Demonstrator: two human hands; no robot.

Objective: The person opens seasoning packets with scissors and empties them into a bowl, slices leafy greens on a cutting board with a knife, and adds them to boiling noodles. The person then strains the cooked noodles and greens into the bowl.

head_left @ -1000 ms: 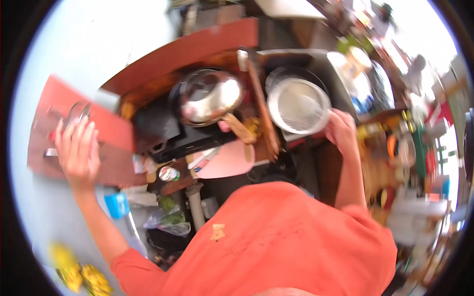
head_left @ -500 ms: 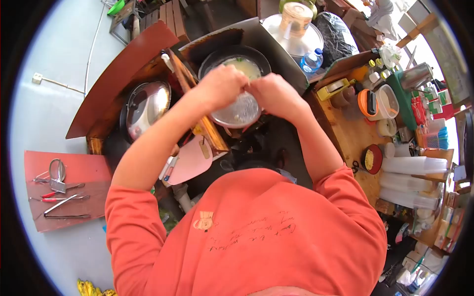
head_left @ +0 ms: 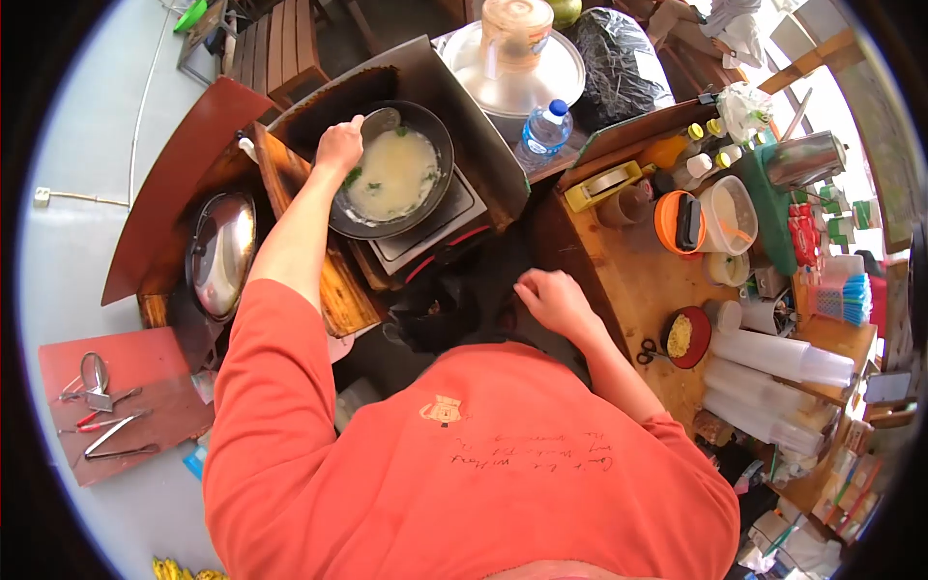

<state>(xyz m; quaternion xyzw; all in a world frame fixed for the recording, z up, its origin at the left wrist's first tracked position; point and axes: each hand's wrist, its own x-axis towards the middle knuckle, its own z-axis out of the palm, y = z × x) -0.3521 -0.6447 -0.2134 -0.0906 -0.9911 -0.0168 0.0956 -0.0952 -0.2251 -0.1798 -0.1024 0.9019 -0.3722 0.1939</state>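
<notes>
My left hand (head_left: 340, 145) is closed at the upper left rim of a dark wok (head_left: 440, 198), round the handle of a ladle (head_left: 381, 121) whose bowl rests inside. Pale, cloudy liquid (head_left: 394, 176) with bits of green fills the wok. Under the wok is a stove (head_left: 425, 232) with a light metal top. My right hand (head_left: 554, 298) hangs in front of my body, right of the stove, its fingers curled; whether anything small is in it I cannot make out.
A lidded pan (head_left: 222, 256) sits left of a wooden divider (head_left: 345, 290). Tongs (head_left: 113, 435) lie on a red board. Behind the stove's metal guard stands a water bottle (head_left: 546, 130). A wooden counter (head_left: 619, 280) at right holds tubs, a red bowl (head_left: 687, 336) and scissors (head_left: 650, 351).
Both hands were together over the wok and a round strainer; now they are apart. My left hand has taken hold of the ladle, my right has dropped toward my body. The strainer is out of sight.
</notes>
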